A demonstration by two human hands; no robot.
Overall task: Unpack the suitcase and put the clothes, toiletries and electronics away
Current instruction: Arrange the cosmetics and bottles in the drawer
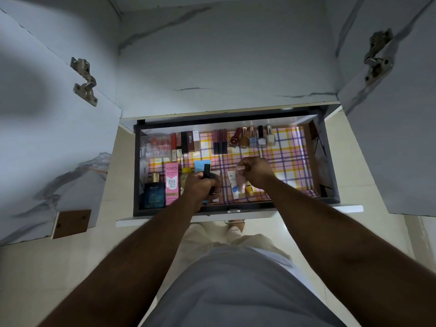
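An open drawer [330,166] lined with plaid paper holds toiletries. My left hand [200,186] grips a slim black tube [207,170] above the drawer's front middle. My right hand [256,172] pinches the top of a pale pink tube [241,182], which hangs down beside a white tube [233,184] and a small yellow bottle [249,188]. A pink BB cream box [171,182], a blue perfume bottle [154,191] and a yellow bottle [185,173] stand at the front left.
Along the drawer's back stand lipsticks [220,144], boxed cosmetics [186,142] and several nail polish bottles [254,138]. Two cabinet doors hang open, one to the left [52,142] and one to the right [396,138]. The right part of the liner [292,161] is bare.
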